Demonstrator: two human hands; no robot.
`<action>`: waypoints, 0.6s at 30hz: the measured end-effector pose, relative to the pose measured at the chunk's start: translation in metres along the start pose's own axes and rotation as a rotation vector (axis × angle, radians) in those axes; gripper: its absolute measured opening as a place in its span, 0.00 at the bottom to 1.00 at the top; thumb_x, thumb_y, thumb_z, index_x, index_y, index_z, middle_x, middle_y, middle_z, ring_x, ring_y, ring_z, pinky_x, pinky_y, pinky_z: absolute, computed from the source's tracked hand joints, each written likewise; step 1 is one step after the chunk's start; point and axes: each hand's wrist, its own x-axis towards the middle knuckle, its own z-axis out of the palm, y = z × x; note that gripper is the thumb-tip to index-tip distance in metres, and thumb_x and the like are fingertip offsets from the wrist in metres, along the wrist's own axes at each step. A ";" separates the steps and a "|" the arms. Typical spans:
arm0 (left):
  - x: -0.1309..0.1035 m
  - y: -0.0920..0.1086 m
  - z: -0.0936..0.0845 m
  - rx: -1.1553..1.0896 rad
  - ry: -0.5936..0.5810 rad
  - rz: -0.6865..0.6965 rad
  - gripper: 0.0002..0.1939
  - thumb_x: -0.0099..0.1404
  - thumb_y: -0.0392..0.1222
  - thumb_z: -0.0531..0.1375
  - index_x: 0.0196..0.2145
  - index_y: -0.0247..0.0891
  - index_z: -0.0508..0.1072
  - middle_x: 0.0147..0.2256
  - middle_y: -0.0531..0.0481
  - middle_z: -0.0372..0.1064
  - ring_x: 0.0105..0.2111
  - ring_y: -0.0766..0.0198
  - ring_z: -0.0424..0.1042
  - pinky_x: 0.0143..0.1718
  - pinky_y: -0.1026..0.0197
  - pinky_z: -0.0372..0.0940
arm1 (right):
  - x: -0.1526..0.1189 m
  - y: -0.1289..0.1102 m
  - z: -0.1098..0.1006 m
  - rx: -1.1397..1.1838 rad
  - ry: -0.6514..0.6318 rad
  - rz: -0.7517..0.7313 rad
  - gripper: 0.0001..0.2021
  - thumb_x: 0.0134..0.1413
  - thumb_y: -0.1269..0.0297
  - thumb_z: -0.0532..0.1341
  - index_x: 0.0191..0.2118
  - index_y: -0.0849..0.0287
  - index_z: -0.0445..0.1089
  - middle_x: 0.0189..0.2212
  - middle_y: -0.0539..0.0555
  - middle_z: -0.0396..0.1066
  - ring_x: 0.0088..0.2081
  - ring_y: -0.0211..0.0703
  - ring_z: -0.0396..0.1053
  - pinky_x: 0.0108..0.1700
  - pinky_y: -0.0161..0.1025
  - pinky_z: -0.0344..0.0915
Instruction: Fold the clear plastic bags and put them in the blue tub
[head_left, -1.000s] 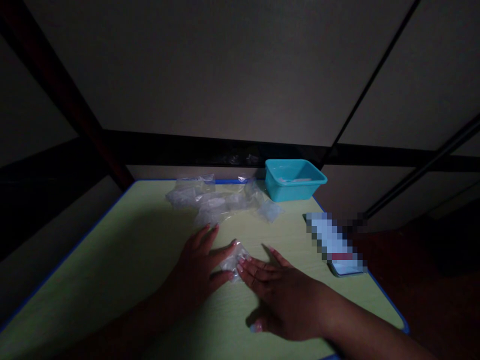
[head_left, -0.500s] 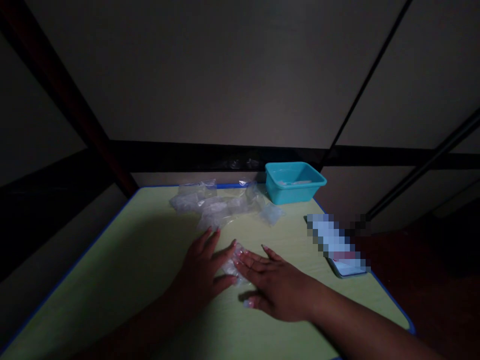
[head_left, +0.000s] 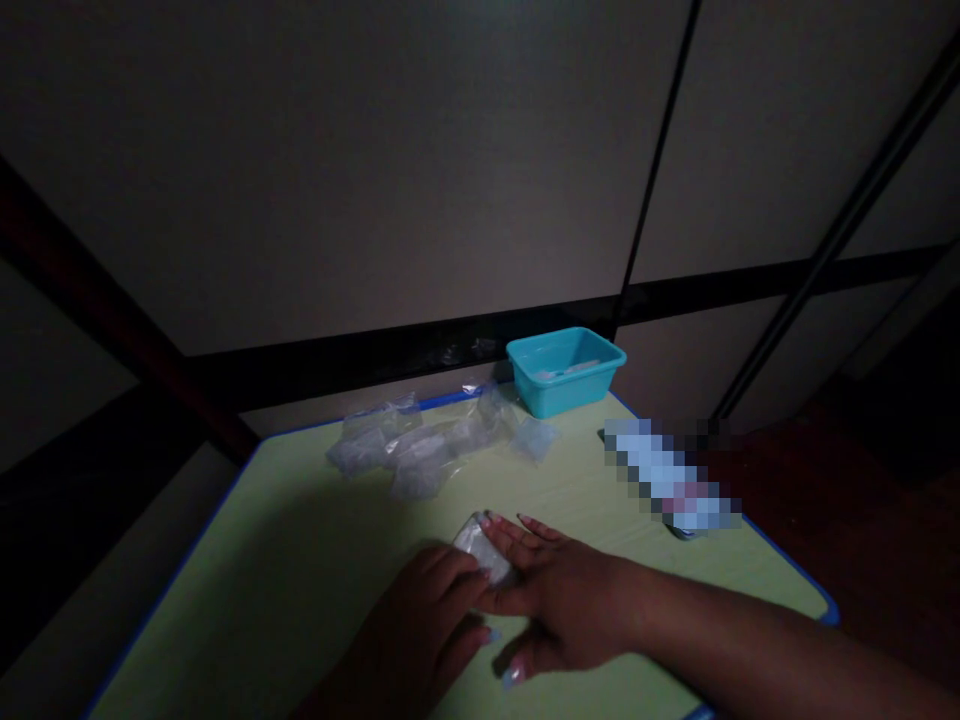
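A small clear plastic packet [head_left: 480, 547] lies flat on the green table [head_left: 300, 560], between my two hands. My right hand [head_left: 559, 590] rests over its right side with the fingers spread and the palm down. From the left, my left hand [head_left: 431, 610] touches the packet's near left edge, its fingers bent and partly overlapping one another. Whether those fingers pinch the plastic cannot be made out. Behind the hands several crumpled clear plastic bags [head_left: 420, 450] lie in a loose heap.
A turquoise basin [head_left: 566, 390] with something pale inside stands at the table's back right corner. A flat device, blurred by pixels [head_left: 660, 480], lies along the right edge. Dark cabinet panels [head_left: 390, 180] rise behind the table.
My left hand has drawn in its spread fingers and come down to the packet's near left side. My right hand stays spread on the packet. The camera view has tilted.
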 end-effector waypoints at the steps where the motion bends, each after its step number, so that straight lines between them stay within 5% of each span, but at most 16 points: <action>1: -0.001 -0.002 0.000 0.037 0.029 0.043 0.15 0.63 0.38 0.57 0.48 0.39 0.68 0.45 0.44 0.70 0.46 0.55 0.69 0.50 0.52 0.65 | 0.000 0.000 0.001 0.001 0.008 -0.003 0.35 0.52 0.45 0.61 0.64 0.44 0.51 0.67 0.59 0.22 0.66 0.55 0.24 0.64 0.55 0.33; 4: -0.005 -0.006 0.002 0.149 0.069 0.174 0.22 0.64 0.40 0.57 0.55 0.36 0.61 0.52 0.42 0.68 0.55 0.54 0.64 0.60 0.49 0.55 | 0.000 -0.001 0.005 0.004 0.019 -0.005 0.37 0.51 0.44 0.62 0.65 0.45 0.51 0.66 0.59 0.19 0.66 0.56 0.22 0.64 0.55 0.32; 9: -0.005 -0.002 0.010 0.201 -0.161 0.109 0.41 0.62 0.47 0.57 0.65 0.30 0.44 0.63 0.36 0.51 0.63 0.47 0.50 0.61 0.41 0.50 | 0.000 -0.001 0.005 0.036 -0.004 0.020 0.40 0.49 0.44 0.63 0.65 0.46 0.50 0.65 0.59 0.12 0.65 0.60 0.17 0.64 0.55 0.31; 18: -0.015 -0.008 0.019 0.194 -0.208 -0.011 0.37 0.66 0.45 0.53 0.66 0.32 0.40 0.65 0.38 0.46 0.64 0.49 0.46 0.62 0.41 0.46 | -0.002 -0.006 0.007 0.041 0.017 0.039 0.38 0.50 0.46 0.63 0.65 0.44 0.49 0.64 0.58 0.11 0.64 0.64 0.17 0.63 0.60 0.33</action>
